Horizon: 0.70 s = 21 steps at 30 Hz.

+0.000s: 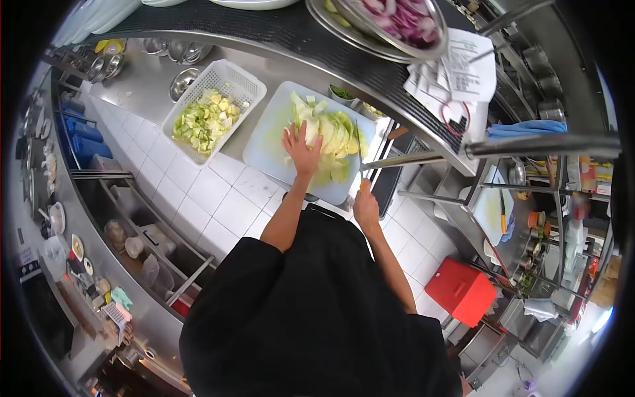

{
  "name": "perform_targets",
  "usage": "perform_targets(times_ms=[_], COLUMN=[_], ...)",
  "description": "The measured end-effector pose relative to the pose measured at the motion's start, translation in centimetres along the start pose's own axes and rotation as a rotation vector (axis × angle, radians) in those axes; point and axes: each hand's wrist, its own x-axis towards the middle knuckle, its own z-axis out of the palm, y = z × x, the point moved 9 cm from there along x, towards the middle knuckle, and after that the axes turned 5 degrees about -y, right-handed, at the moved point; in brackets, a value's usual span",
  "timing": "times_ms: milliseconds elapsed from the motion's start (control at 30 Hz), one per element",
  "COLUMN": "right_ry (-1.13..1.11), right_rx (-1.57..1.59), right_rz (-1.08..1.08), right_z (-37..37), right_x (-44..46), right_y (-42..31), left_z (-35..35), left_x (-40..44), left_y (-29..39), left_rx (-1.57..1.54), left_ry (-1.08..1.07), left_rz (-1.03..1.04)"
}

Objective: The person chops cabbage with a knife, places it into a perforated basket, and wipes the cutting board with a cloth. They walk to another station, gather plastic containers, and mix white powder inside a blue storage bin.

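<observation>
Sliced cabbage (337, 132) lies in a fanned row on a pale blue-white cutting board (264, 142). My left hand (303, 151) rests on the cabbage's left side, its fingers spread. On the right, my right hand (366, 206) is closed around the orange handle of a kitchen knife (359, 145). The blade points away from me and stands at the right end of the cabbage slices. Left of the board, a white perforated basket (246, 81) holds cut cabbage pieces (206, 122).
A shelf (264, 36) crosses above the counter, bearing a bowl of chopped red onion (403, 26) and paper slips (471, 66). Metal bowls (183, 83) sit beyond the basket. A small container of chopped greens (342, 94) stands behind the board. A red bin (461, 291) is at right.
</observation>
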Motion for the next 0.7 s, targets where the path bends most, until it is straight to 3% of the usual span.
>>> perform_targets(times_ms=[367, 467, 567, 700], right_ry=[-0.12, -0.134, -0.075, -0.057], right_rx=[0.07, 0.071, 0.037, -0.107], right_rz=[-0.197, -0.173, -0.169, -0.128], right_z=[3.0, -0.3, -3.5, -8.4], right_x=[-3.6, -4.3, -4.5, -5.6], right_y=[-4.4, -5.1, -4.8, -5.3], left_z=[-0.4, -1.0, -0.6, -0.5], left_x=[4.6, 5.4, 4.9, 2.8], left_y=[-1.0, -0.9, -1.7, -0.2], left_rx=[-0.118, -0.155, -0.119, -0.074], left_ry=[0.021, -0.081, -0.099, 0.014], left_rz=[0.152, 0.187, 0.088, -0.021])
